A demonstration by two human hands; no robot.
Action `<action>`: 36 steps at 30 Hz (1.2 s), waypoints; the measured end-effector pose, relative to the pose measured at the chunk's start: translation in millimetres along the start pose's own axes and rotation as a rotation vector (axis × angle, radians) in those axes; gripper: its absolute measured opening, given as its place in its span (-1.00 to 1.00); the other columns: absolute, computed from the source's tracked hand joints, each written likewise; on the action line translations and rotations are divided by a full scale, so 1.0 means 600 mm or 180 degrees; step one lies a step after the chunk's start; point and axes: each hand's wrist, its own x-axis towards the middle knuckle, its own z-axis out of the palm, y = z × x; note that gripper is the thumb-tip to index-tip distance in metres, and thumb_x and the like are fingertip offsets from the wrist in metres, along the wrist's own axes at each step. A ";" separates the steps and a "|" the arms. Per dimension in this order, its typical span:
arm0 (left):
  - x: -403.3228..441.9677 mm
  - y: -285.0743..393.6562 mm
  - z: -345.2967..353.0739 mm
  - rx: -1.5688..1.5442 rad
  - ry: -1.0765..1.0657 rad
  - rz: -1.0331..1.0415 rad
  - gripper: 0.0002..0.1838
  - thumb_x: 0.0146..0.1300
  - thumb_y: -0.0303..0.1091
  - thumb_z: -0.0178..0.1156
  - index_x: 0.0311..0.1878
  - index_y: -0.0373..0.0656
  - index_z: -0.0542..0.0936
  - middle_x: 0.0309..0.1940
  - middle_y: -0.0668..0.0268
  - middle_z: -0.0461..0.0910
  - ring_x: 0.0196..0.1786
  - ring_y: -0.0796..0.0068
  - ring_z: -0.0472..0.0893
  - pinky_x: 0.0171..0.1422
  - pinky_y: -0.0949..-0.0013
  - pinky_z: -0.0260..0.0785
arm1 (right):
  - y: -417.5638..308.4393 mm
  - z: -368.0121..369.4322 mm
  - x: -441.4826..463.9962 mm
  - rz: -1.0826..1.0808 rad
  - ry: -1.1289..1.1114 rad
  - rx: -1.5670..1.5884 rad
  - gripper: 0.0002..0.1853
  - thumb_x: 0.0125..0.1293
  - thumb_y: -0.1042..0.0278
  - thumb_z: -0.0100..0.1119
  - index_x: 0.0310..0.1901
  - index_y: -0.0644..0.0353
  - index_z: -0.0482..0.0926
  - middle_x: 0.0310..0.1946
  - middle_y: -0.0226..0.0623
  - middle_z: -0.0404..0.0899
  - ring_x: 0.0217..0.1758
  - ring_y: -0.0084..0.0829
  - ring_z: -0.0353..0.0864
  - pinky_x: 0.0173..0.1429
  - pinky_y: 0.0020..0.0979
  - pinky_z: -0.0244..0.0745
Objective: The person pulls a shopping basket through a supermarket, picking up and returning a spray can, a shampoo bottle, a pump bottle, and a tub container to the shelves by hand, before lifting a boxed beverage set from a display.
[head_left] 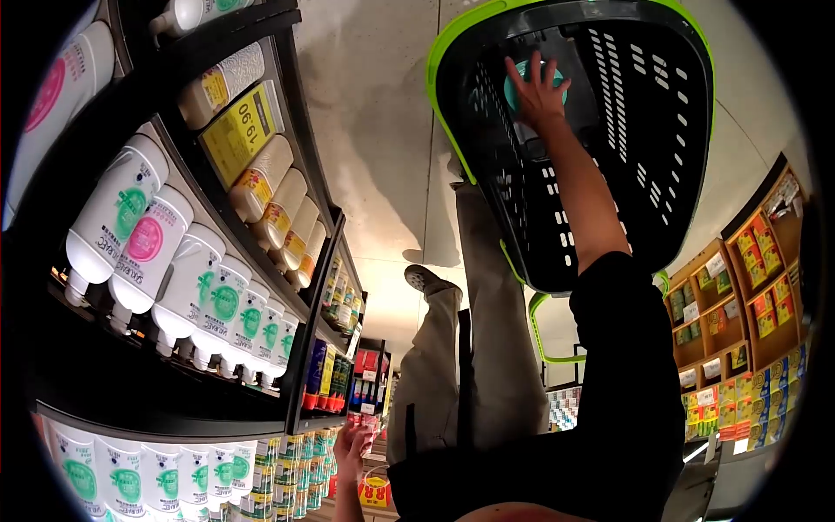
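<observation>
My right hand [541,97] reaches down into a black shopping basket [648,165] with a lime-green rim. Its fingers are spread over a round turquoise item [522,83] at the basket's bottom; the hand covers part of it, and I cannot tell what kind it is. Low at the left, my left hand [350,445] hangs near the shelves, its fingers loosely bent and apart, with nothing visible in them.
Shelving on the left holds white pump bottles [217,296], yellow-labelled bottles [280,213] and a yellow price tag [239,130]. Wooden shelves [726,304] with small boxes stand at the right. My legs [496,322] are beside the basket on the pale floor [374,104].
</observation>
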 end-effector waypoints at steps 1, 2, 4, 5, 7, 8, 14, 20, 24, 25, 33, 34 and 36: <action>0.003 -0.012 -0.001 -0.0022 0.0011 -0.0101 -0.48 0.44 -0.33 0.24 0.38 -0.24 0.35 0.06 0.17 0.65 0.01 0.39 0.68 0.04 0.41 0.52 | 0.005 0.001 0.005 0.0029 -0.0043 0.0074 0.33 -0.11 0.02 0.64 0.59 -0.51 -0.20 0.62 -0.02 -0.27 0.61 0.30 -0.19 0.29 0.56 0.18; 0.008 -0.031 -0.010 0.0003 -0.0094 -0.0059 -0.48 0.45 -0.32 0.23 0.39 -0.22 0.36 0.08 0.18 0.65 0.01 0.38 0.68 0.03 0.40 0.53 | 0.009 0.000 -0.002 0.0056 -0.0107 0.0142 0.34 -0.13 0.00 0.65 0.58 -0.51 -0.18 0.62 -0.02 -0.27 0.61 0.30 -0.18 0.29 0.57 0.18; -0.001 -0.043 -0.011 -0.0098 -0.0033 -0.0004 -0.48 0.44 -0.30 0.23 0.38 -0.22 0.37 0.07 0.19 0.65 0.00 0.38 0.68 0.02 0.38 0.54 | 0.015 -0.038 -0.052 0.0405 0.0008 0.0694 0.35 -0.17 -0.03 0.65 0.58 -0.45 -0.17 0.58 0.03 -0.19 0.56 0.33 -0.09 0.33 0.47 0.24; -0.010 -0.042 -0.015 -0.0040 -0.0035 0.0017 -0.50 0.45 -0.31 0.22 0.37 -0.23 0.37 0.05 0.20 0.66 0.00 0.39 0.68 0.02 0.37 0.54 | 0.029 -0.054 -0.079 0.0571 0.0109 0.1044 0.36 -0.18 -0.03 0.65 0.58 -0.44 -0.17 0.56 0.06 -0.17 0.55 0.34 -0.07 0.35 0.43 0.25; -0.008 -0.071 -0.033 -0.0323 -0.0087 0.0256 -0.53 0.45 -0.35 0.20 0.35 -0.25 0.38 0.04 0.20 0.66 0.00 0.42 0.67 0.03 0.38 0.53 | 0.066 -0.091 -0.139 0.0742 0.0401 0.1650 0.39 -0.23 -0.04 0.63 0.59 -0.31 -0.18 0.52 0.15 -0.14 0.53 0.37 -0.04 0.42 0.24 0.29; -0.015 -0.088 -0.047 -0.0405 -0.0106 0.0337 -0.53 0.45 -0.36 0.20 0.35 -0.26 0.38 0.04 0.20 0.66 0.00 0.42 0.67 0.03 0.38 0.53 | 0.084 -0.123 -0.172 0.0815 0.0351 0.1896 0.43 -0.28 -0.04 0.61 0.60 -0.18 -0.21 0.50 0.21 -0.12 0.52 0.36 -0.02 0.47 0.16 0.24; -0.022 -0.157 -0.062 -0.0340 -0.0131 0.1717 -0.13 0.24 -0.25 0.39 0.43 -0.29 0.05 0.22 -0.02 0.32 0.04 0.25 0.56 0.06 0.24 0.50 | 0.169 -0.284 -0.435 -0.0142 0.1314 0.2730 0.43 -0.36 -0.03 0.68 0.57 0.14 -0.03 0.34 0.13 0.31 0.43 0.15 0.25 0.54 0.05 0.15; 0.051 -0.240 -0.088 0.0100 0.0288 0.2712 -0.54 0.08 -0.23 0.47 -0.23 -0.27 0.38 -0.40 0.26 0.38 -0.39 0.39 0.39 -0.24 0.29 0.38 | 0.060 -0.465 -0.755 -0.0553 0.1611 0.2589 0.41 -0.35 0.15 0.65 0.57 0.13 -0.08 0.38 0.16 0.18 0.47 0.13 0.18 0.52 0.01 0.21; 0.052 -0.300 -0.108 -0.0984 0.0384 0.3364 -0.64 0.16 -0.27 0.47 -0.11 -0.21 0.54 -0.17 0.23 0.62 -0.18 0.37 0.63 -0.10 0.29 0.47 | -0.086 -0.485 -0.939 -0.1224 0.1733 0.2616 0.39 -0.30 0.12 0.67 0.57 0.25 -0.06 0.42 0.14 0.16 0.49 0.06 0.18 0.56 -0.04 0.14; 0.028 -0.310 -0.124 -0.0878 0.0591 0.3523 -0.60 0.17 -0.28 0.45 0.01 -0.21 0.57 -0.05 0.17 0.64 -0.05 0.26 0.65 0.01 0.23 0.49 | -0.128 -0.481 -0.985 -0.1344 0.1657 0.2667 0.39 -0.29 0.12 0.67 0.57 0.24 -0.06 0.42 0.13 0.17 0.48 0.04 0.19 0.55 -0.05 0.15; -0.001 -0.453 -0.151 -0.1471 0.0263 0.3919 0.15 0.31 0.11 0.29 0.66 -0.05 -0.29 0.65 -0.09 -0.41 0.66 -0.18 -0.50 0.59 -0.35 -0.42 | -0.418 -0.350 -1.234 -0.2743 -0.0051 0.3505 0.29 -0.12 0.34 0.58 0.59 0.22 -0.14 0.41 0.02 0.24 0.45 -0.12 0.29 0.50 -0.17 0.25; -0.015 -0.467 -0.157 -0.1463 0.0181 0.3870 0.17 0.32 0.14 0.28 0.65 -0.03 -0.34 0.65 -0.10 -0.49 0.65 -0.16 -0.59 0.57 -0.40 -0.48 | -0.450 -0.358 -1.295 -0.2768 -0.0315 0.3424 0.29 -0.11 0.31 0.56 0.59 0.23 -0.14 0.43 0.04 0.21 0.47 -0.10 0.28 0.51 -0.16 0.23; -0.013 -0.498 -0.148 -0.1911 -0.0115 0.3769 0.15 0.37 0.18 0.18 0.64 -0.06 -0.43 0.62 -0.13 -0.59 0.63 -0.13 -0.67 0.62 -0.28 -0.54 | -0.496 -0.342 -1.345 -0.3080 -0.0913 0.3251 0.30 -0.12 0.30 0.56 0.60 0.21 -0.15 0.45 0.06 0.20 0.48 -0.08 0.27 0.52 -0.17 0.21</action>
